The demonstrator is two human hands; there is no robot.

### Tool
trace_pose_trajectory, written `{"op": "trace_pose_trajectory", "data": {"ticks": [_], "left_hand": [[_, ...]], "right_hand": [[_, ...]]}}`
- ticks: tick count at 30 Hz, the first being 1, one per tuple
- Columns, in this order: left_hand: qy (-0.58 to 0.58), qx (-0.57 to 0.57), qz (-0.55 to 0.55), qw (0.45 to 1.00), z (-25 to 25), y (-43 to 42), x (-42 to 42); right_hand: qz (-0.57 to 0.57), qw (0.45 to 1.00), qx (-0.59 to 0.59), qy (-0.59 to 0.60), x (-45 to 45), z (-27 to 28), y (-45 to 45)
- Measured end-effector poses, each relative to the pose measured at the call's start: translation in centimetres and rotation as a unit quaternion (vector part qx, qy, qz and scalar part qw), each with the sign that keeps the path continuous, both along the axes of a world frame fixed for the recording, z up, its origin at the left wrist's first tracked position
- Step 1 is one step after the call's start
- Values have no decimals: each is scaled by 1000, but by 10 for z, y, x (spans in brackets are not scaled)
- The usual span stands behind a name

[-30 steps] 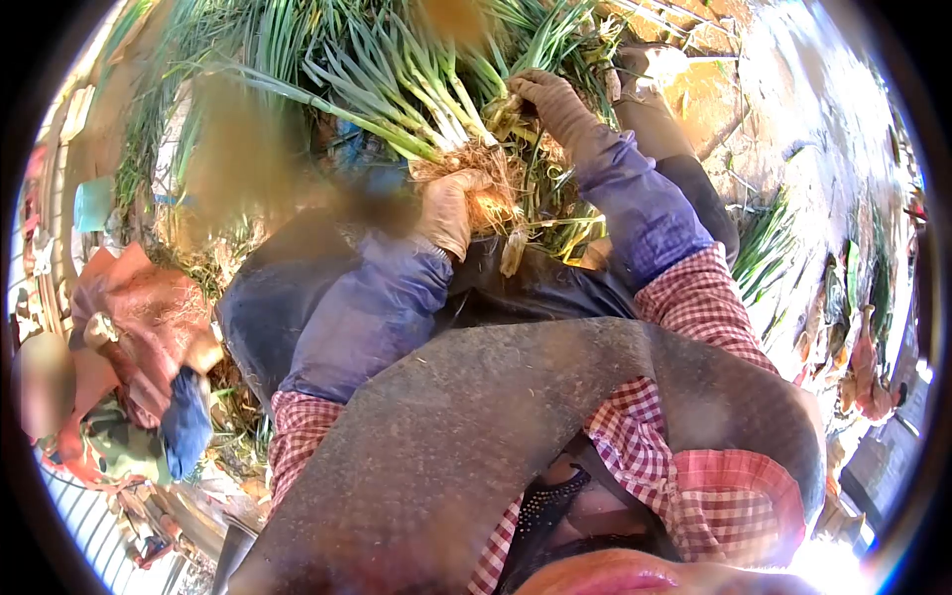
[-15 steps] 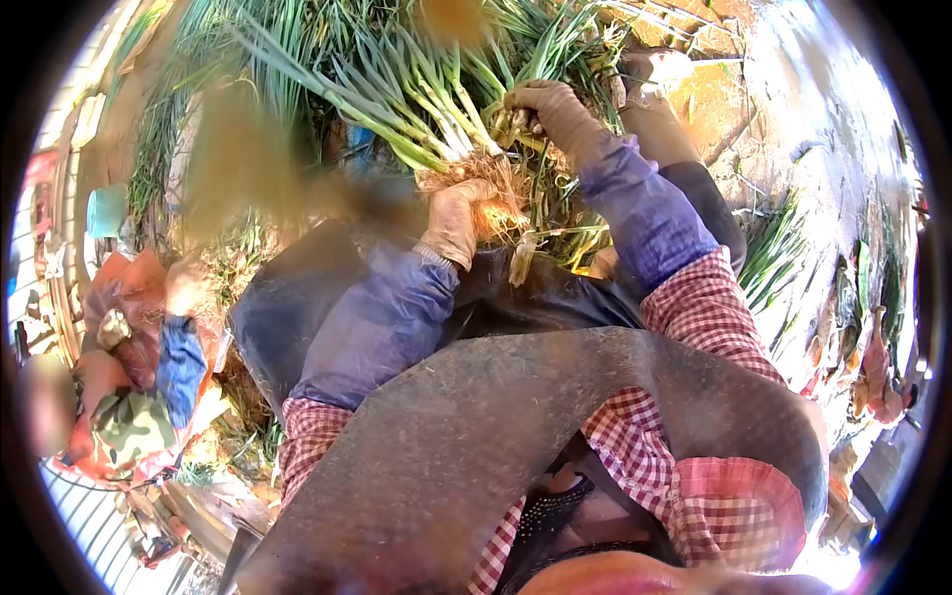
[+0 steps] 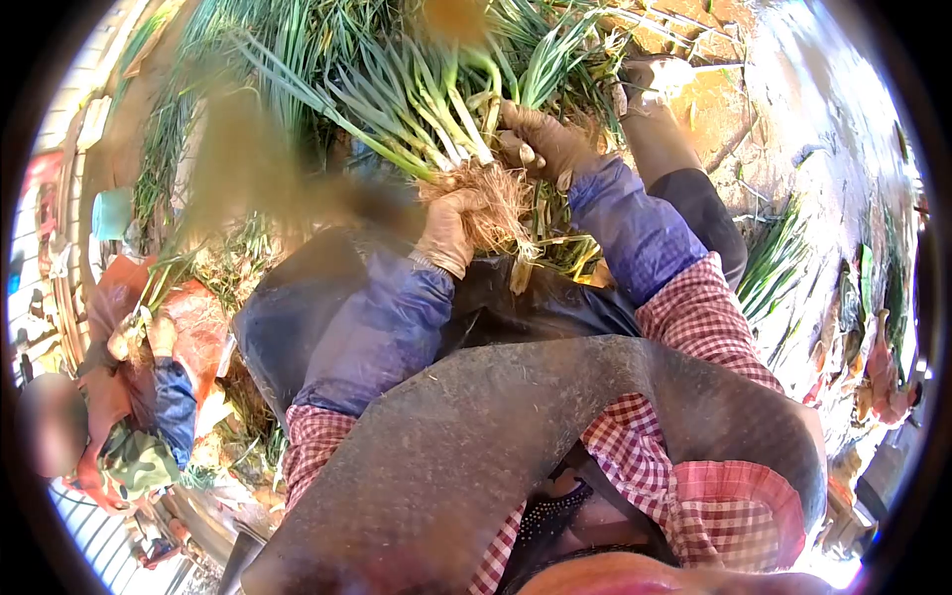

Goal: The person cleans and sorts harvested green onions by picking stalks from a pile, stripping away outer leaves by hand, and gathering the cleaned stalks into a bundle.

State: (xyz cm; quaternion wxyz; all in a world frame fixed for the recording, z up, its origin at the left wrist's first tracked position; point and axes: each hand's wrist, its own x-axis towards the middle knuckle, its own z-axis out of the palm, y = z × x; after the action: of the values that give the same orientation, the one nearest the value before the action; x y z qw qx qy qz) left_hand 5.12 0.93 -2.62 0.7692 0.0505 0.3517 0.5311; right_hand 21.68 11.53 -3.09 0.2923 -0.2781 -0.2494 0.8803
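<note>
A bunch of green onions [image 3: 441, 119] lies across my lap, leaves pointing away from me and pale roots [image 3: 496, 208] toward me. My gloved left hand [image 3: 451, 230] is closed round the root end. At the right side of the stalks, my gloved right hand [image 3: 545, 144] has its fingers curled around a bent, yellowish-green leaf [image 3: 493, 84] of the bunch. Part of its grip is hidden behind the fingers. Loose pale leaf scraps [image 3: 570, 253] hang below the hands, over my dark apron [image 3: 535, 297].
A large heap of green onions [image 3: 297, 59] lies beyond my hands. To the left sits another person [image 3: 134, 416], hands on some plants. A turquoise container [image 3: 111, 212] stands past them. More green leaves [image 3: 778, 258] lie on the ground at right. Brown smears blur part of the view.
My right hand has moved slightly down, closer against the stalks, and now has a bent leaf in its fingers. My left hand keeps its hold. The person at left has lifted some plants.
</note>
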Motion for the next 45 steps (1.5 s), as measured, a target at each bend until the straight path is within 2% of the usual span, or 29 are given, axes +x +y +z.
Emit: {"op": "trace_pose_trajectory", "data": {"ticks": [1,3,4,5,7,8,10,12,14,16,19,20,22,23,24,26,27,29,30,32,34,35,36,37,39,40,41,44,45], "left_hand": [[-45,-13,5,999,7,0,0],[-39,-3,-16,999,10,-2,-2],[-34,10,-35,999,11,-2,-3],[-59,2,-27,998,12,-4,-2],[-34,0,-42,999,14,-4,-1],[-7,-5,-59,998,15,-3,0],[-16,-30,-75,997,17,-3,-3],[31,-44,-69,996,17,-2,-1],[30,-57,-58,996,18,-3,1],[-9,-59,-62,996,22,-2,-1],[4,-61,3,998,29,-4,4],[10,-62,47,997,30,-4,5],[27,-12,28,999,42,-4,-1],[23,14,26,999,39,-3,-7],[19,40,25,999,34,-2,-12],[-53,50,-9,997,21,4,-25],[-85,54,-18,995,5,7,-33],[-123,70,-26,990,3,9,-32],[-147,61,-52,986,-17,11,-38],[-169,48,-72,982,-24,6,-38],[-34,25,-13,999,-1,-1,-22],[-132,57,-35,989,8,0,-18],[-131,58,-36,989,0,2,-23],[-195,27,-85,977,-17,4,-33],[-210,-17,-87,974,-24,2,-38],[-217,-40,-88,971,-18,2,-38],[-160,-55,-74,983,-12,3,-35],[-128,38,-56,989,9,3,-19],[-93,25,-29,995,15,2,-15]], "right_hand": [[23,997,56,55,-2,6,-4],[59,991,105,-56,-1,24,-8],[18,977,155,-148,-6,39,-14],[19,976,157,-149,-10,45,-16],[8,924,183,-337,-14,52,-17],[8,923,185,-338,-14,48,-17],[-36,826,354,-436,-19,39,-20],[1,804,343,-486,-19,44,-25],[-7,632,518,-577,-20,39,-28],[-31,636,538,-553,-22,38,-29],[-95,496,722,-472,-20,54,-37],[-96,497,721,-474,-17,60,-39],[42,737,537,-407,-12,85,-46],[125,808,427,-387,-6,104,-50],[126,810,424,-386,2,98,-52],[358,652,566,-356,18,78,-55],[359,652,565,-356,29,51,-54],[266,474,656,-524,53,-35,-50],[253,505,596,-571,57,-58,-39],[196,665,432,-577,51,-82,-11],[128,797,283,-518,45,-94,5],[101,829,249,-490,41,-98,8],[83,849,239,-464,38,-102,8],[65,859,250,-442,33,-103,7],[40,842,341,-416,24,-98,-1],[39,800,427,-420,21,-95,-5],[41,715,543,-439,18,-93,-9],[9,363,801,-476,4,-77,-21],[-23,548,734,-401,1,-59,-29]]}}
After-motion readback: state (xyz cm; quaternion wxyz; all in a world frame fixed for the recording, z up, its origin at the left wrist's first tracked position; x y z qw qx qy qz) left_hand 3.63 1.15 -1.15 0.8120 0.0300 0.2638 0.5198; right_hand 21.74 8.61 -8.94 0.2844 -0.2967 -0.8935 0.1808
